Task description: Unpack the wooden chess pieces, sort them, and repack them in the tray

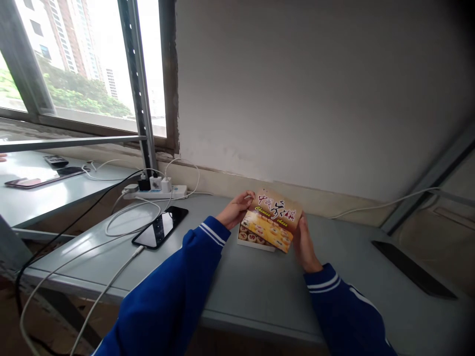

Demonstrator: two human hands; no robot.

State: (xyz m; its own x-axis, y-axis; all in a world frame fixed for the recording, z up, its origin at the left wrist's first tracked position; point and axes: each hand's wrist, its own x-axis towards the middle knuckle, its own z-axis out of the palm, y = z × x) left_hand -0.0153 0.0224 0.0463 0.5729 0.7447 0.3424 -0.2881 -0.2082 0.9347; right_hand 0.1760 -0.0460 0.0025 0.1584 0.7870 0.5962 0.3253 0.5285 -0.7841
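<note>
A Chinese chess box (272, 218) with a brown and yellow printed lid sits on the grey table (252, 287) near the wall. The lid is tilted up off the white base (256, 244), and round wooden pieces show along the front edge. My left hand (237, 208) grips the lid's left side with its fingers curled over the edge. My right hand (305, 243) holds the right side of the lid, fingers pressed along it. Both arms wear blue sleeves with white cuff stripes.
A black phone (160, 227) on a white cable lies left of the box. A white power strip (156, 190) with plugged chargers lies by the wall. A dark flat strip (411, 268) rests at the right. Another table (44, 195) at the left holds a phone and a remote.
</note>
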